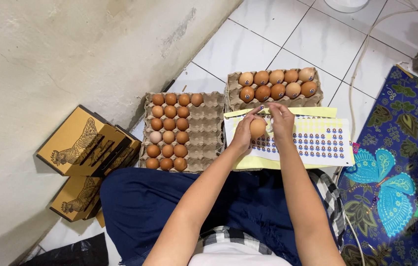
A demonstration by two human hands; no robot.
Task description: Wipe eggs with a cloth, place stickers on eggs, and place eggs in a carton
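My left hand (245, 131) holds a brown egg (257, 127) above a sheet of small round stickers (317, 140) lying on a yellow backing. My right hand (281, 119) touches the top of that egg with its fingertips, thumb and finger pinched together. Whether a sticker sits between them is too small to tell. Behind the sheet, a grey egg tray (233, 98) carries two rows of brown eggs (278, 83). To the left, another egg tray (209, 133) has several brown eggs (168, 130) in its left columns and bare cups on its right side.
Yellow cardboard egg boxes (83, 145) with a hen drawing are stacked by the wall (46, 59) at left. A patterned blue mat (396, 167) lies at right, with a white cable (356, 74) across the tiled floor. My lap is in dark blue cloth.
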